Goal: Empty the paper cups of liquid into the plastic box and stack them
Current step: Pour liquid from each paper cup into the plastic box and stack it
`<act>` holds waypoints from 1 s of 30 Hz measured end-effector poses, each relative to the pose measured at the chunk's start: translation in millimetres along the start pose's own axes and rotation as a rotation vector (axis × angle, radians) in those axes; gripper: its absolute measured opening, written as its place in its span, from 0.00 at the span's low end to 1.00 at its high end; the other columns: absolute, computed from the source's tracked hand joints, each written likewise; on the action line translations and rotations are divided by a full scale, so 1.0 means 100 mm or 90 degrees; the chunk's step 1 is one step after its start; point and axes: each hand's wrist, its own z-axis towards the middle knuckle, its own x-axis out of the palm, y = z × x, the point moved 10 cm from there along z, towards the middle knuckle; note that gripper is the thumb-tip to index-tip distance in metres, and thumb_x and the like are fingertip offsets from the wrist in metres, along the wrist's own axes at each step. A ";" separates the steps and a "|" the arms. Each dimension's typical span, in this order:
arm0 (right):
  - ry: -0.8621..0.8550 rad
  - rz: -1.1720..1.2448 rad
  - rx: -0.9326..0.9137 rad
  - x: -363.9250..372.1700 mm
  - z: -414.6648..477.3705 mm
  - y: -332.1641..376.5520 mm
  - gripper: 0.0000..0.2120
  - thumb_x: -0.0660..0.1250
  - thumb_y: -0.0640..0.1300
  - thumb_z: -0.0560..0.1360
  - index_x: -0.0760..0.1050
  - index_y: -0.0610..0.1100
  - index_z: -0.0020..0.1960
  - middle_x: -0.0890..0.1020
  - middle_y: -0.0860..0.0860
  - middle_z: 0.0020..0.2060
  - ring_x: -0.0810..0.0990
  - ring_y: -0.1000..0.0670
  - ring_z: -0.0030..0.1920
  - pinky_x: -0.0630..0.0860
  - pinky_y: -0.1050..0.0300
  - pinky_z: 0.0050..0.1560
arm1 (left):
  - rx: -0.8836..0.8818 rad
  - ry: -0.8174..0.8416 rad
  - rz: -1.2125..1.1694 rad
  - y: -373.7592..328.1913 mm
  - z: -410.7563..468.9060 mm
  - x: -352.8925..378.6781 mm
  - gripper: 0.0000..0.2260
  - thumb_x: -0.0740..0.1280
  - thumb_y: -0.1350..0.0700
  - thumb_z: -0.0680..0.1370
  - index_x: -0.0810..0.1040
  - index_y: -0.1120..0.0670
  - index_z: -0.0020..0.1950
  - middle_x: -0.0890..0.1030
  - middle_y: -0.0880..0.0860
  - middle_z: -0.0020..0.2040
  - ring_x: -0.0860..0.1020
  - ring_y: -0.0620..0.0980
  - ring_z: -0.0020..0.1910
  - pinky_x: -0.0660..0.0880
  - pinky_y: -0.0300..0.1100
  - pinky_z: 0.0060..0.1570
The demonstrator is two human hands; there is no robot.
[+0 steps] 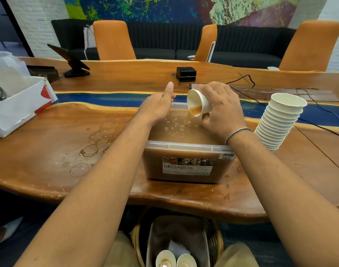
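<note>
My right hand (224, 110) grips a white paper cup (198, 102), tipped on its side over the clear plastic box (187, 146). Brown liquid streams from the cup's rim into the box, which is nearly full of the same brown liquid. My left hand (157, 106) hovers over the box's far left corner, thumb raised, fingers curled under with nothing seen in them. A tall stack of empty white paper cups (278, 122) stands on the table to the right of the box, leaning slightly.
Wet rings and spilled drops (89, 151) mark the wooden table (49, 132) left of the box. A white cardboard box (16, 105) sits at far left. Cables (318, 112) and a black device (186, 74) lie behind. Below the table edge, a bin (176, 247) holds cups.
</note>
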 end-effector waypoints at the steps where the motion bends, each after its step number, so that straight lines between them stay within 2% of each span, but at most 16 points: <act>1: -0.004 -0.005 -0.003 0.00 0.00 0.00 0.33 0.78 0.44 0.69 0.70 0.50 0.71 0.73 0.46 0.66 0.68 0.42 0.69 0.65 0.42 0.69 | 0.001 -0.001 0.001 0.00 0.00 0.00 0.29 0.42 0.37 0.84 0.76 0.46 0.71 0.76 0.49 0.71 0.70 0.51 0.72 0.62 0.53 0.72; 15: -0.036 -0.100 -0.065 -0.04 0.00 0.13 0.34 0.79 0.41 0.67 0.70 0.48 0.71 0.73 0.42 0.68 0.66 0.38 0.72 0.61 0.36 0.72 | 0.001 0.000 -0.003 0.03 0.03 0.02 0.29 0.42 0.36 0.83 0.76 0.45 0.70 0.76 0.48 0.70 0.70 0.51 0.72 0.62 0.54 0.71; 20: -0.078 -0.170 -0.124 -0.08 0.01 0.24 0.35 0.79 0.39 0.66 0.69 0.47 0.70 0.72 0.39 0.69 0.66 0.36 0.72 0.61 0.33 0.72 | 0.001 0.003 -0.012 0.04 0.03 0.01 0.29 0.42 0.35 0.83 0.76 0.45 0.70 0.76 0.49 0.70 0.70 0.51 0.71 0.62 0.54 0.71; 23: -0.063 -0.196 -0.146 -0.04 0.02 0.29 0.36 0.79 0.40 0.66 0.69 0.47 0.70 0.72 0.39 0.69 0.66 0.36 0.73 0.59 0.32 0.73 | 0.013 0.003 -0.019 0.02 0.03 0.00 0.29 0.42 0.35 0.83 0.76 0.45 0.70 0.77 0.49 0.70 0.70 0.51 0.71 0.63 0.53 0.69; 28: 0.011 -0.112 -0.037 0.02 0.01 0.10 0.35 0.76 0.40 0.70 0.66 0.49 0.73 0.73 0.45 0.69 0.64 0.40 0.76 0.56 0.32 0.75 | 0.021 -0.010 0.016 0.04 0.07 0.01 0.30 0.43 0.34 0.83 0.79 0.45 0.67 0.79 0.49 0.67 0.73 0.52 0.68 0.65 0.54 0.68; 30: 0.003 -0.028 0.020 -0.04 -0.02 0.02 0.34 0.74 0.42 0.71 0.65 0.49 0.73 0.75 0.47 0.66 0.69 0.41 0.72 0.59 0.36 0.75 | 0.036 -0.024 0.030 0.03 0.07 -0.01 0.30 0.45 0.34 0.83 0.79 0.47 0.66 0.79 0.51 0.66 0.74 0.52 0.67 0.67 0.54 0.67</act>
